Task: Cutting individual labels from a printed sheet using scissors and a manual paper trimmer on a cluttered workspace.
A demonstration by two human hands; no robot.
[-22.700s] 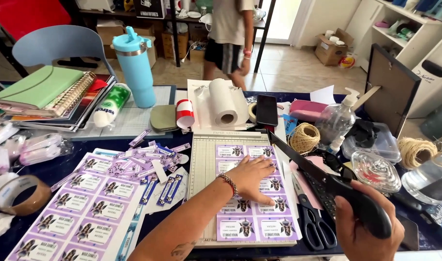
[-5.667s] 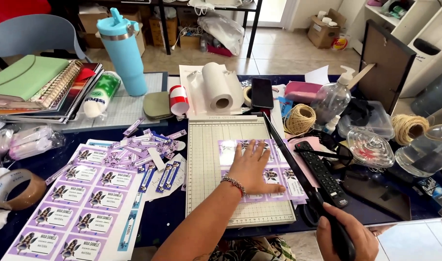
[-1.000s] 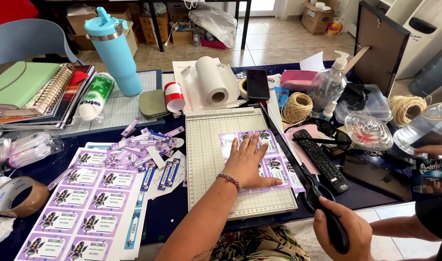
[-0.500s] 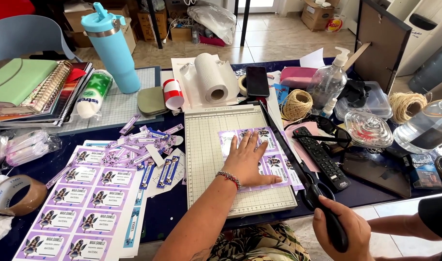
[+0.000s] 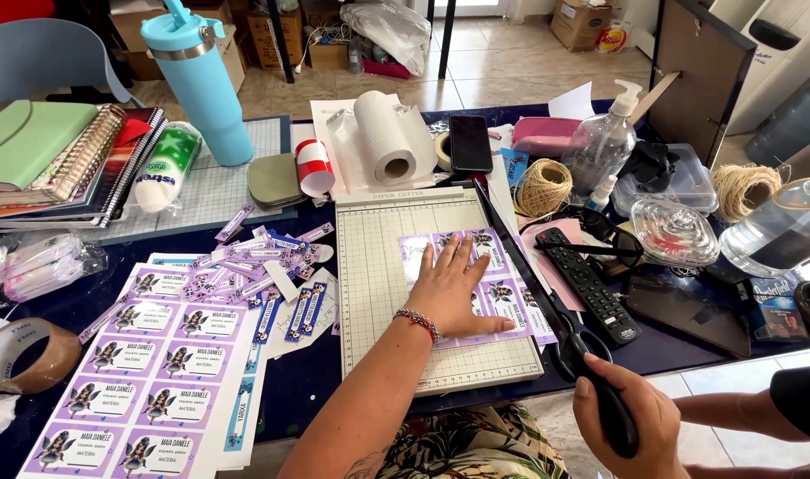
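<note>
Left hand: the left hand [image 5: 453, 288] lies flat, fingers [image 5: 462, 253] spread and released, pressing the purple label sheet [image 5: 502, 297] down.
Label sheet: on the grid bed of the paper cutter [image 5: 396, 266], its right edge at the blade arm.
Right hand: the right hand [image 5: 622, 426] has its fingers clenched around the black cutter handle [image 5: 610, 410], low at the tabletop's near edge.
Nearby: scissors [image 5: 573, 337] and a remote control [image 5: 591, 286] just right of the cutter; uncut label sheets [image 5: 130, 381] on the dark tabletop [image 5: 307, 381] to the left.
</note>
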